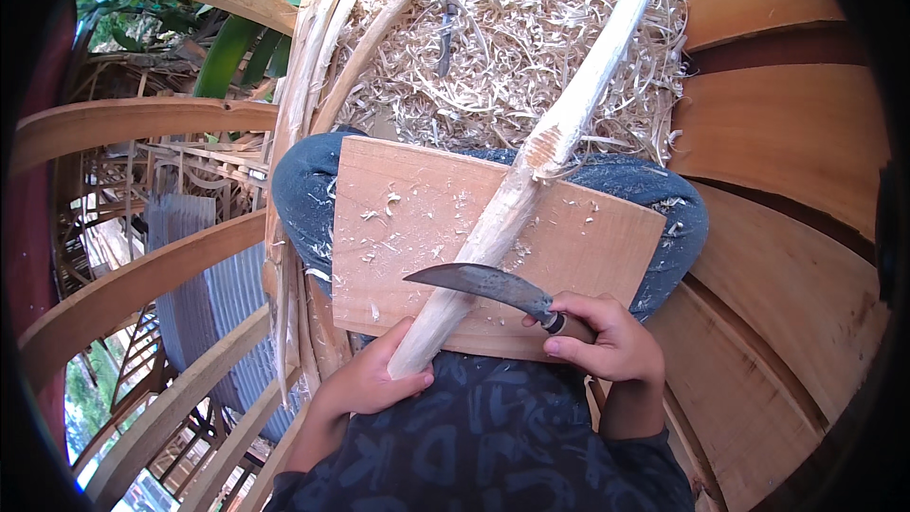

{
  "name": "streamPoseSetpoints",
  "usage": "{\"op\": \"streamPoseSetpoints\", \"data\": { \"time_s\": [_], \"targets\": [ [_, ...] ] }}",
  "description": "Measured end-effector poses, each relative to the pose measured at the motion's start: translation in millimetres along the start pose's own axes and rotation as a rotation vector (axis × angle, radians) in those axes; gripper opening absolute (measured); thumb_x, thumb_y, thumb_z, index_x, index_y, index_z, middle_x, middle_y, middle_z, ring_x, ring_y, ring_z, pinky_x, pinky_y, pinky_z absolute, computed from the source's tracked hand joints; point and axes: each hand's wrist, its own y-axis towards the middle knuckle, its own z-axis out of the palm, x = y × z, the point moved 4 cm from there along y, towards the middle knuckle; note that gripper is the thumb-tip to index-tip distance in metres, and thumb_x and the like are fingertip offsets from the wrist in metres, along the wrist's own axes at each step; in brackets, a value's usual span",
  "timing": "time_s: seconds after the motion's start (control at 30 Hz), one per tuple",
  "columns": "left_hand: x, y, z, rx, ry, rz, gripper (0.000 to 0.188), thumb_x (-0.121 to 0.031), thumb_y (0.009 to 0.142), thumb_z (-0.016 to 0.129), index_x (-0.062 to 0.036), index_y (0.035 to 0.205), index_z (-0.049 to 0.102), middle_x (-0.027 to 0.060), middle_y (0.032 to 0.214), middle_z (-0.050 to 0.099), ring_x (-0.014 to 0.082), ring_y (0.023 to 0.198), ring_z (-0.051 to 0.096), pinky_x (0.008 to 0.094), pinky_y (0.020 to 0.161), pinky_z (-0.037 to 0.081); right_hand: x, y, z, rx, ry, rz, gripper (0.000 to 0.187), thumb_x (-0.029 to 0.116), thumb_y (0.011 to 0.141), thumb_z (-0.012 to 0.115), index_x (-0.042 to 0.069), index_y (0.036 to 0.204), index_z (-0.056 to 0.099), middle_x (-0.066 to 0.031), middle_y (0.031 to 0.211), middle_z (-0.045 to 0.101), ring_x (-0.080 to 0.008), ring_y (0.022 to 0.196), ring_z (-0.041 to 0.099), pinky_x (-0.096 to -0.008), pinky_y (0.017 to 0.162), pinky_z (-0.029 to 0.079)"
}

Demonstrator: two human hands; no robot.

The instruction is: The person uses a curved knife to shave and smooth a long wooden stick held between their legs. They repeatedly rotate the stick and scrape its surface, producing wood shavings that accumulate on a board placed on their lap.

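So from my end, I've got the left hand (374, 384) closed around the butt of a pale stick (493, 228), right at the near edge of the board (403, 237). The stick slants up over the board and out past its far edge. My right grip (611, 337) is wrapped round a curved knife (483, 282) by the board's near right part, blade crossing above the stick and hiding a bit of it; can't tell if they touch. Beyond the board there's a pile of shavings (540, 47) with a dark tool (448, 28) on it. Wooden slats (777, 123) crowd the board's right.
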Motion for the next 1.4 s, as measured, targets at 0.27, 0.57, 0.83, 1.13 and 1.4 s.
{"op": "streamPoseSetpoints", "data": {
  "time_s": [0.27, 0.57, 0.83, 1.13, 1.4],
  "targets": [
    [-2.1, -0.4, 2.2, -0.016, -0.090, -0.015, 0.058, -0.010, 0.087, 0.062, -0.0007, 0.136, 0.033, 0.0031, 0.089, 0.055, 0.0083, 0.071, 0.054, 0.0238, 0.066, 0.047, 1.3, 5.6, -5.6, -0.224, 0.152, 0.188, 0.028, 0.008, 0.088, 0.062, -0.004, 0.113, 0.060, -0.0072, 0.092, 0.066, -0.0088, 0.081, 0.059, -0.0220, 0.071, 0.047],
    [-4.5, 0.5, 2.1, -0.008, -0.058, -0.015, 0.056, -0.011, 0.086, 0.063, -0.0011, 0.134, 0.035, 0.0030, 0.089, 0.055, 0.0077, 0.070, 0.054, 0.0239, 0.065, 0.047, -1.1, 7.6, 3.3, -0.172, 0.134, 0.235, 0.029, 0.010, 0.087, 0.064, -0.005, 0.111, 0.061, -0.0095, 0.095, 0.068, -0.0180, 0.091, 0.062, -0.0292, 0.086, 0.046],
    [4.1, -0.1, -1.8, -0.010, 0.072, 0.028, 0.066, -0.007, 0.084, 0.063, -0.0021, 0.140, 0.028, 0.0059, 0.086, 0.057, 0.0109, 0.071, 0.056, 0.0261, 0.064, 0.049, 6.5, -12.1, -55.2, -0.860, 0.601, -0.379, 0.020, 0.018, 0.098, 0.045, 0.005, 0.112, 0.047, -0.0013, 0.058, 0.043, -0.0052, 0.037, 0.036, -0.0202, 0.031, 0.031],
    [-2.9, -1.3, 1.3, -0.046, 0.065, 0.069, 0.045, -0.013, 0.085, 0.065, -0.0008, 0.122, 0.042, 0.0043, 0.088, 0.056, 0.0082, 0.073, 0.055, 0.0249, 0.066, 0.046, -11.3, 4.8, -4.3, -0.319, 0.021, -0.096, 0.022, 0.007, 0.086, 0.063, -0.003, 0.106, 0.061, -0.0007, 0.069, 0.056, -0.0025, 0.047, 0.045, -0.0195, 0.040, 0.033],
    [-0.2, 0.2, 0.4, -0.042, 0.001, 0.024, 0.044, -0.015, 0.086, 0.066, -0.0010, 0.120, 0.042, 0.0039, 0.087, 0.055, 0.0079, 0.071, 0.055, 0.0247, 0.064, 0.046, -6.6, 4.5, 5.7, -0.326, 0.115, 0.081, 0.022, 0.007, 0.088, 0.061, -0.003, 0.107, 0.061, -0.0003, 0.067, 0.058, -0.0018, 0.047, 0.046, -0.0180, 0.042, 0.036]
  ]
}}
